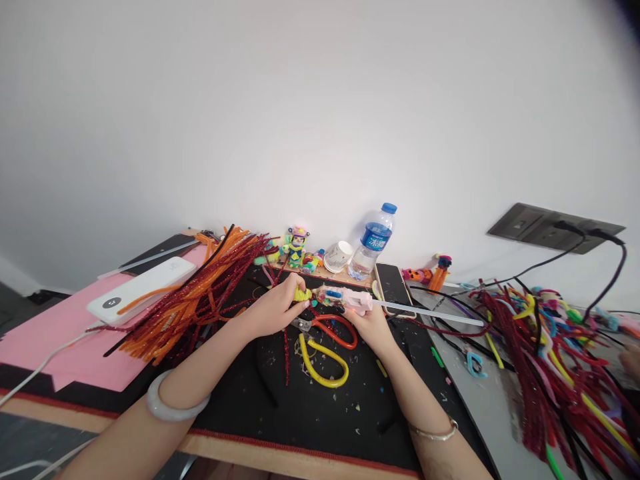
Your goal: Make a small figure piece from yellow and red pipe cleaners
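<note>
Left hand [273,312]: thumb and fingers clamped on a fuzzy yellow piece [301,295]; pale bangle [175,413] round that forearm.
Right hand [373,327]: wrapped round a pale pink glue gun [357,300]; how the fingers sit underneath, I can't tell from my feed.
Yellow piece: held above the surface, toward its far edge, about midway between the sides.
Glue gun: front end aimed at the yellow piece; touching or just short, I can't tell. Whitish glue stick [445,315] runs out the back, past the surface's right edge.
Surface: black mat [240,400] under both hands, red stitching along the near edge, small scraps scattered.
Looped handles: I see a red one [355,335] just below the gun and a yellow one [333,385] closer to the near edge; one tool or two, unclear.
Far edge: small doll [297,248], paper cup [339,256], water bottle [373,241], in that order left to right.
Far right corner: phone [390,283] lying flat, glue stick crossing in front; small orange figure [440,275] further right.
Left edge: orange and dark red pipe cleaners [180,300] bundled across pink paper [40,337]; white device [165,275] on the paper.
Right edge: grey board [475,400] beside the mat, tangled coloured stems [560,360] on it; part of what looks like another person's hand [631,363], blurred.
Wall: dark socket panel [530,223], black plugs [567,227] in it.
</note>
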The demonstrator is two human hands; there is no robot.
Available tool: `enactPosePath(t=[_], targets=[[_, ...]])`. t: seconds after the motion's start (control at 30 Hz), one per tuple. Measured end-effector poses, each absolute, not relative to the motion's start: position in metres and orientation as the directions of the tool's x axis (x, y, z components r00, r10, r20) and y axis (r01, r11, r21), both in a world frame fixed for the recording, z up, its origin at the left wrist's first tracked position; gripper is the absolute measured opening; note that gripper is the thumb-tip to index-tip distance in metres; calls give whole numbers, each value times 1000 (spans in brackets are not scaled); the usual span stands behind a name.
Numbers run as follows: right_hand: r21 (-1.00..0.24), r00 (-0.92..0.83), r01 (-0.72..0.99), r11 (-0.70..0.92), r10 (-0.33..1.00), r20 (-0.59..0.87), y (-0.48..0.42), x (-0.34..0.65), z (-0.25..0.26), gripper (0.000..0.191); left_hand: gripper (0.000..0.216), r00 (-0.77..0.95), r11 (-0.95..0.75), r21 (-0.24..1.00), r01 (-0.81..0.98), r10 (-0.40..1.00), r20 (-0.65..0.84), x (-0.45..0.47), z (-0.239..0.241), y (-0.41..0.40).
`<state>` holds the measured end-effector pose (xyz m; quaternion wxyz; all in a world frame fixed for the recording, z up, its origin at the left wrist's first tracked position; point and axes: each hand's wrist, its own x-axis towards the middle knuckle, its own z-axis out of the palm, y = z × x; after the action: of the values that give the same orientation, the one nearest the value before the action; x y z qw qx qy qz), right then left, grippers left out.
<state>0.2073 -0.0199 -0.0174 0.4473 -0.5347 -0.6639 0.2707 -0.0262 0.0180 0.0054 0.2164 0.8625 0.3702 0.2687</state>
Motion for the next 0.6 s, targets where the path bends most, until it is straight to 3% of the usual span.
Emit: enactPosePath(t=[0.4,0.6], targets=[[-799,8,529,286,940,341,-16,213,-18,29,14,623,-659,562,499,724,296,-26,9,16],[-497,1,837,229,907,420,-16,218,-10,35,17,576,-617,578,534,766,285,-25,8,15]])
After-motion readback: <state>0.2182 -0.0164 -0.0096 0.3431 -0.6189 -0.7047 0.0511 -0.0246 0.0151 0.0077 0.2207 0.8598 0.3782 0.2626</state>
